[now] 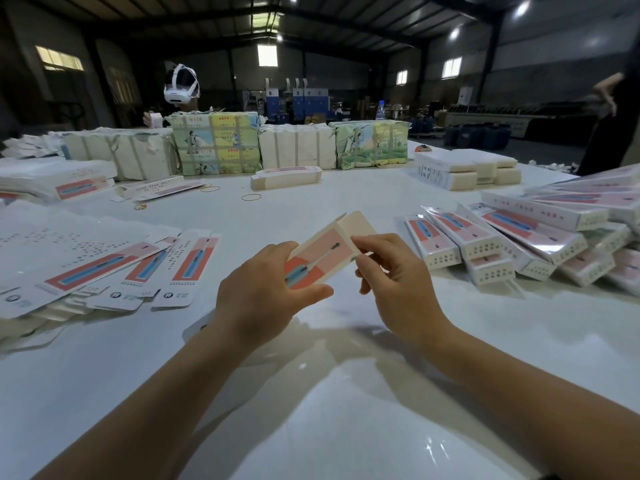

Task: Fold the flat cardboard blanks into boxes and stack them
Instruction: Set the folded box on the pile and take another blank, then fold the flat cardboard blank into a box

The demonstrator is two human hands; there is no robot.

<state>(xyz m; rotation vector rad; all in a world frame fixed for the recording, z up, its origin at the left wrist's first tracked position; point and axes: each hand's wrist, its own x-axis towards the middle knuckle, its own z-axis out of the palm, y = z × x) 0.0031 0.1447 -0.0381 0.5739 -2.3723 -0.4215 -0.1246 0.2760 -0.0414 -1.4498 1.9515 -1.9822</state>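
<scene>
I hold one partly folded box (322,252) above the white table (311,393), its pink and red printed face up and its far end flap (356,225) standing open. My left hand (263,299) grips the near end, thumb along the lower edge. My right hand (394,271) pinches the box's right edge with thumb and fingertips. Flat printed blanks (114,271) lie fanned out to the left. Several folded boxes (512,240) are heaped to the right.
Wrapped bundles (218,143) line the table's far side, with a small stack of blanks (287,176) in front of them. Rubber bands (251,197) lie loose nearby. A person wearing a headset (181,86) sits behind the bundles. Another person's hand (604,95) shows at far right.
</scene>
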